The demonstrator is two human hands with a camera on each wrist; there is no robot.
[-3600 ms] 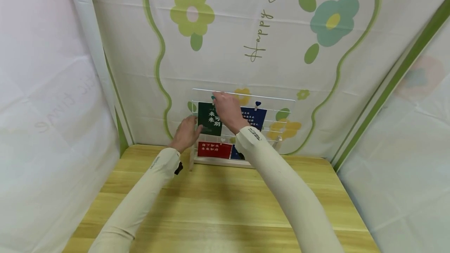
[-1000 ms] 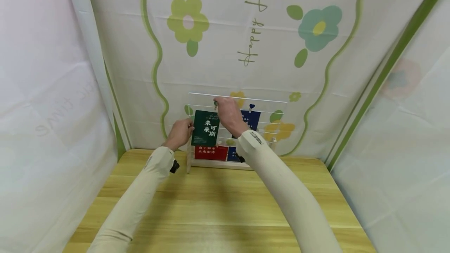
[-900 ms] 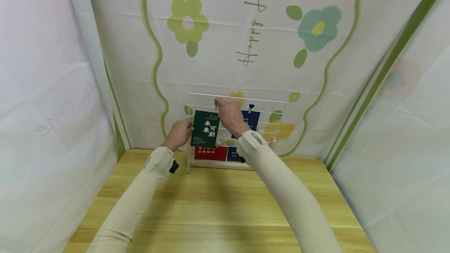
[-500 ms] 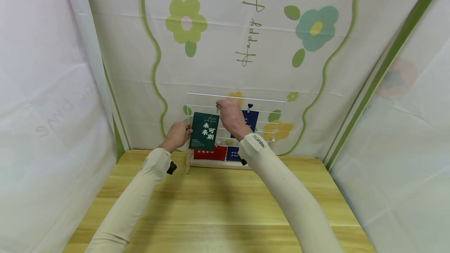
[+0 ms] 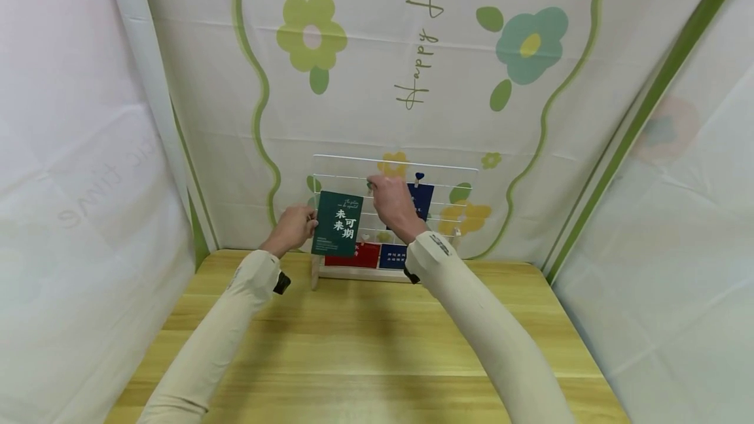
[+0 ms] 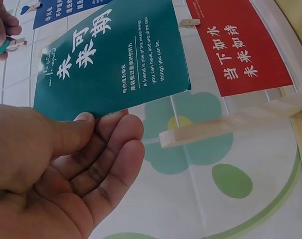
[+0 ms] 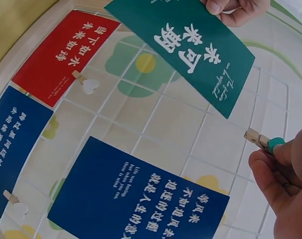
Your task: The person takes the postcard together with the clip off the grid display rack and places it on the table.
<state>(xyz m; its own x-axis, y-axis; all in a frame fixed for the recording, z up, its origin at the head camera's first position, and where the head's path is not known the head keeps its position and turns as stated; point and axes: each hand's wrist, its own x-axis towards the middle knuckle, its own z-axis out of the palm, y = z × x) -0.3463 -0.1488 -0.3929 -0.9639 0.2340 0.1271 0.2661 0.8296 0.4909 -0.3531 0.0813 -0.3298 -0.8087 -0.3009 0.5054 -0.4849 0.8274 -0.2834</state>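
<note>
I've got left hand (image 5: pixel 292 226) pinching green card (image 5: pixel 338 224) before the wire grid's (image 5: pixel 436 165) left side, long axis near-upright; right hand (image 5: pixel 393 203), pinching clip (image 7: pixel 254 137), sits off-card, nearer grid's middle.

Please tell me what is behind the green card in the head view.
Behind the green card are the white wire grid, the red card and, farther back, the flowered cloth. The red card's upper-left part is covered there. The green card's back face cannot be seen.
</note>
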